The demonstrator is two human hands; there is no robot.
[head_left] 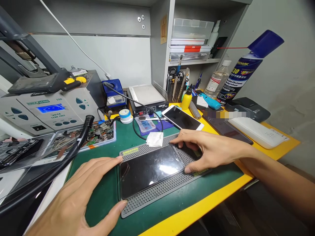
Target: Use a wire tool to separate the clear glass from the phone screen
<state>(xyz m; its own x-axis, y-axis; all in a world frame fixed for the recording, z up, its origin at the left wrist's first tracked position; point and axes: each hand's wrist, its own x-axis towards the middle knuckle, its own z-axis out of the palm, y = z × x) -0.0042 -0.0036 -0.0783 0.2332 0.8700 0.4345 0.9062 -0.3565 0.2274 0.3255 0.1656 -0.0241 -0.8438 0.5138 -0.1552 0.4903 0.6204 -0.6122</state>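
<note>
A black, glossy phone (147, 172) lies face up on a grey honeycomb-textured mat (157, 193), its glass reflecting light. What looks like clear film or glass extends past its right end. My left hand (81, 193) spans the phone's left end, thumb and a finger at its two corners. At the opposite end, my right hand (209, 149) has its thumb at the near corner and its index finger at the far one. Between both hands the phone stays flat on the mat. A folded white wipe (155, 139) rests at the mat's far edge.
Behind stand a heating plate (147, 95), a white phone (183, 118) and a yellow bottle (186, 99). A soldering station (51, 108) and a black hose (61, 164) occupy the left. On the right are a spray can (240, 73) and a white slab-shaped device (258, 132).
</note>
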